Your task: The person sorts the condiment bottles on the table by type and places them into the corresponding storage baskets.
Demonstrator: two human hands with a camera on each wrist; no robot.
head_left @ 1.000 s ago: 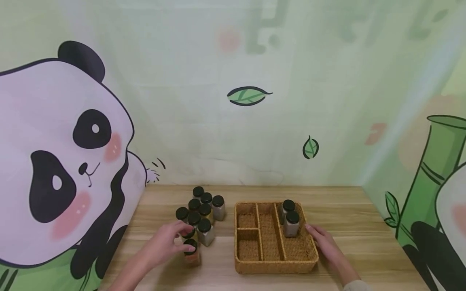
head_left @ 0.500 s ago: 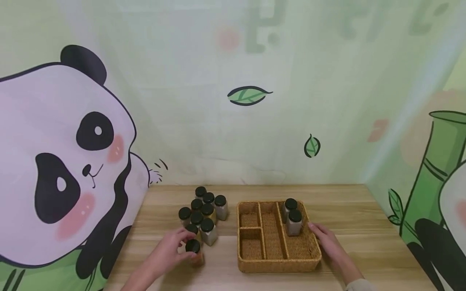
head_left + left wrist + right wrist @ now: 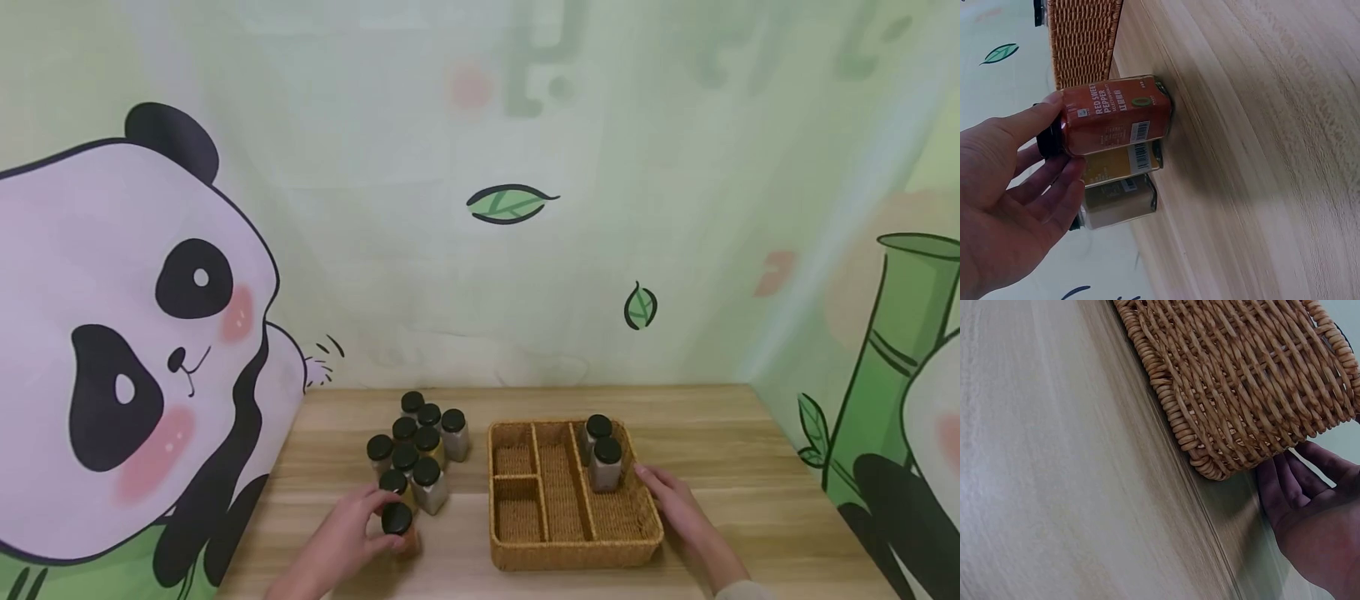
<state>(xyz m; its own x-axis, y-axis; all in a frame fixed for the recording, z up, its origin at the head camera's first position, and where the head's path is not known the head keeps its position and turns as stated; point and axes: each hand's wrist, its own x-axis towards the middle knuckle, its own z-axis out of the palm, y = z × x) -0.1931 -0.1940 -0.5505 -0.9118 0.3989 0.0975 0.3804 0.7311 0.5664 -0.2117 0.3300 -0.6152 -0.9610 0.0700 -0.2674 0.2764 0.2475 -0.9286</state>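
My left hand [image 3: 341, 529] pinches the black cap of a spice jar [image 3: 1116, 115] between thumb and fingers. Red powder fills the jar; its label reads "RED SWEET PEPPER". In the left wrist view the jar stands at the near end of a row, with a yellow jar [image 3: 1125, 164] and a greyish jar [image 3: 1119, 203] behind it. My right hand [image 3: 678, 508] touches the right side of a woven basket [image 3: 570, 557], its fingers extended along the wicker wall in the right wrist view. Two black-capped jars [image 3: 606, 468] stand in the basket's right compartment.
Several more black-capped jars [image 3: 429, 483] stand grouped behind the left hand, left of the basket. Wooden tabletop [image 3: 697, 417] lies around the basket. A fabric backdrop [image 3: 375, 250] printed with pandas and leaves rises at the table's back edge.
The left fingers have closed around the cap of the red jar at the near end. The right hand stays at the basket's side. The whole view has shifted slightly.
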